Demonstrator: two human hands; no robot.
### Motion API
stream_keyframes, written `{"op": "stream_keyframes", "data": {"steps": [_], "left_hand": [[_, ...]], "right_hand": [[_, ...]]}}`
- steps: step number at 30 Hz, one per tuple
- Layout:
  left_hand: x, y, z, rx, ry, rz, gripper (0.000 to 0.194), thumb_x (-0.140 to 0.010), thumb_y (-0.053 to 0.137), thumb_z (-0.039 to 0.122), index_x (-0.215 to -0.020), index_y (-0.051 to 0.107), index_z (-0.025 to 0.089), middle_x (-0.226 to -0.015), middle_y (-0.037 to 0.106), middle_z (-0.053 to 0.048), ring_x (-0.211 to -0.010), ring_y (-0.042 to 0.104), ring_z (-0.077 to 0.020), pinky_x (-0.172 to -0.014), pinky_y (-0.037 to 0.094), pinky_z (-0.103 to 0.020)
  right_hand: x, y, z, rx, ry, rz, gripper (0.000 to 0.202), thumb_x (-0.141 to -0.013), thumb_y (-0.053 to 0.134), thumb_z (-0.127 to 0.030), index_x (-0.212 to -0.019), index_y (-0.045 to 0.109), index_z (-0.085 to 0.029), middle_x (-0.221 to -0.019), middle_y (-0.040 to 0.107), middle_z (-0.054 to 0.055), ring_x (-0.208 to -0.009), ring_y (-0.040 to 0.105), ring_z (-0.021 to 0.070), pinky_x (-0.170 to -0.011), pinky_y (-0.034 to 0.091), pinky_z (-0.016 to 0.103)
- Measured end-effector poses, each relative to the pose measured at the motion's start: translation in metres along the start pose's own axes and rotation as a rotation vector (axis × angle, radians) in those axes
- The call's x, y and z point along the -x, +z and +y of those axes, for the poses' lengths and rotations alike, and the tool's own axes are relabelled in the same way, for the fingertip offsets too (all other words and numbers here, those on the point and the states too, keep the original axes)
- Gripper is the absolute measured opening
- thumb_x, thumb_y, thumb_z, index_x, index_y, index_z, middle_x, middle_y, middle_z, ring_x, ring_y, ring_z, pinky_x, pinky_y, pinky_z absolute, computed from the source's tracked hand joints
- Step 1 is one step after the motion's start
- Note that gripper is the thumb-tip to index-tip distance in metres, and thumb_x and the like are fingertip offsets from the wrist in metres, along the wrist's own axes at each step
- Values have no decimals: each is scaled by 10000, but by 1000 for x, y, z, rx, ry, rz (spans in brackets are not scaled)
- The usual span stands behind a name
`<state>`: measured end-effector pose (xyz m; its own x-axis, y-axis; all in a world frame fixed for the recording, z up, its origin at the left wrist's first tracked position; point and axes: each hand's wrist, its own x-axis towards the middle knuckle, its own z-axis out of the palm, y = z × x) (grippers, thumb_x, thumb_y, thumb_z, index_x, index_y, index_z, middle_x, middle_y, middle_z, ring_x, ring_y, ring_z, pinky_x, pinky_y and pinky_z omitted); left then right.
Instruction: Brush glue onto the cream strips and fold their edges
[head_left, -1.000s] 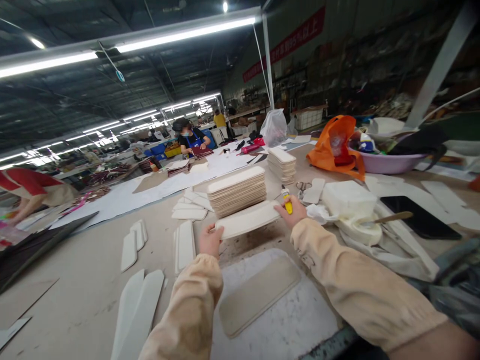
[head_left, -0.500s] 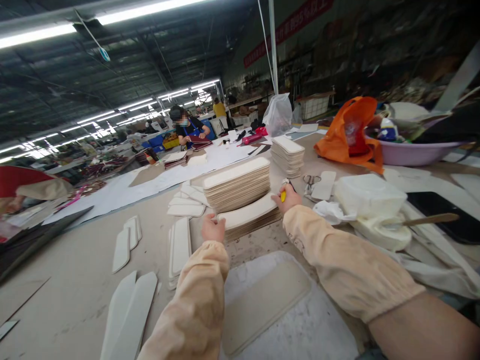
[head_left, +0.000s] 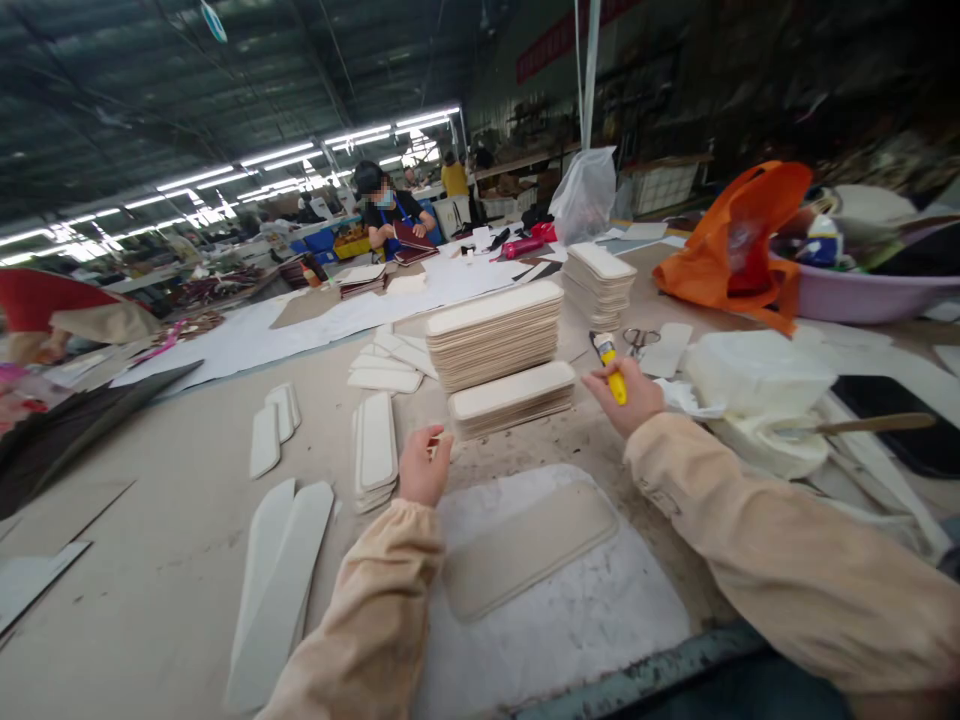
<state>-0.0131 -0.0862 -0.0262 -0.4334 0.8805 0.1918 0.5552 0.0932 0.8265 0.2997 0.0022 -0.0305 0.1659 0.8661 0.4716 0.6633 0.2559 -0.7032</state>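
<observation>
Head view: the red banner (head_left: 561, 42) on the back wall is cut off at the top and too blurred to read; the marking on the yellow tool (head_left: 615, 380) is too small to make out. The low stack (head_left: 512, 400) of cream, round-ended panels, matte and thin-layered at the edges, sits on the table (head_left: 180, 580) just in front of the taller stack (head_left: 495, 335). A half second ago both hands held a bowed panel by its ends over the low stack; now its top lies flat and both hands are off it. The left hand (head_left: 424, 467) is empty, its fingers loosely curled, near the stack's left end. The right hand (head_left: 634, 393) is closed around the yellow tool, apart from the right end. Nearer, a beige panel (head_left: 532, 550) with rounded corners lies on a smudged white sheet (head_left: 600, 625).
</observation>
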Motion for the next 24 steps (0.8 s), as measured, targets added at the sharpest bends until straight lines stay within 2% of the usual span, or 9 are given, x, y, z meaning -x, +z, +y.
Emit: {"op": "stream_keyframes", "data": {"steps": [2, 5, 7, 9, 11, 14, 18, 24], "left_hand": [[40, -23, -10, 58, 22, -50, 87, -731, 694, 235, -812, 715, 213, -923, 665, -63, -884, 610, -197, -874, 464, -287], [101, -55, -27, 165, 98, -134, 72, -697, 741, 219, -768, 742, 224, -887, 673, -79, -912, 605, -215, -922, 452, -303], [135, -69, -39, 106, 220, -221, 117, -741, 702, 217, -848, 747, 233, -922, 672, -87, -924, 596, -230, -907, 470, -350], [157, -78, -48, -51, 388, -302, 191, -811, 621, 203, -969, 725, 237, -1010, 661, -92, -969, 576, -240, -892, 483, -396], [169, -80, -54, -201, 544, -353, 243, -854, 564, 186, -1057, 689, 232, -1094, 642, -94, -1019, 549, -242, -900, 487, -420], [173, -77, -60, -319, 665, -359, 238, -872, 558, 188, -1080, 669, 218, -1102, 641, -91, -1021, 538, -230, -899, 504, -403], [173, -72, -63, -320, 717, -303, 200, -880, 561, 194, -1044, 674, 208, -1033, 663, -79, -975, 555, -204, -860, 533, -358], [174, -72, -64, -288, 739, -274, 142, -876, 572, 188, -958, 687, 184, -947, 680, -66, -900, 583, -189, -800, 545, -326]], "right_hand": [[22, -24, -6, -33, -42, -16, 337, -793, 594, -553, -860, 544, -227, -807, 656, 35, -676, 584, 184, -639, 434, 305], [57, -54, -17, -157, -6, -86, 338, -794, 603, -552, -865, 577, -223, -721, 621, 15, -589, 538, 151, -573, 424, 282], [82, -67, -25, -301, 65, -140, 328, -808, 597, -539, -876, 588, -219, -706, 610, 9, -580, 531, 141, -556, 429, 271], [106, -73, -36, -428, 145, -203, 306, -833, 581, -515, -860, 585, -211, -690, 587, 1, -569, 514, 126, -534, 425, 254], [128, -72, -49, -514, 212, -281, 297, -857, 558, -497, -848, 579, -201, -661, 555, -6, -549, 490, 115, -505, 411, 242], [158, -62, -69, -596, 264, -439, 299, -881, 526, -487, -875, 577, -193, -621, 520, -15, -531, 469, 113, -489, 396, 241], [182, -39, -92, -690, 297, -610, 323, -889, 495, -509, -886, 571, -194, -567, 487, -31, -506, 441, 114, -470, 372, 243], [193, -10, -111, -723, 359, -715, 358, -869, 495, -536, -841, 558, -185, -544, 480, -42, -466, 398, 96, -454, 333, 234]]}}
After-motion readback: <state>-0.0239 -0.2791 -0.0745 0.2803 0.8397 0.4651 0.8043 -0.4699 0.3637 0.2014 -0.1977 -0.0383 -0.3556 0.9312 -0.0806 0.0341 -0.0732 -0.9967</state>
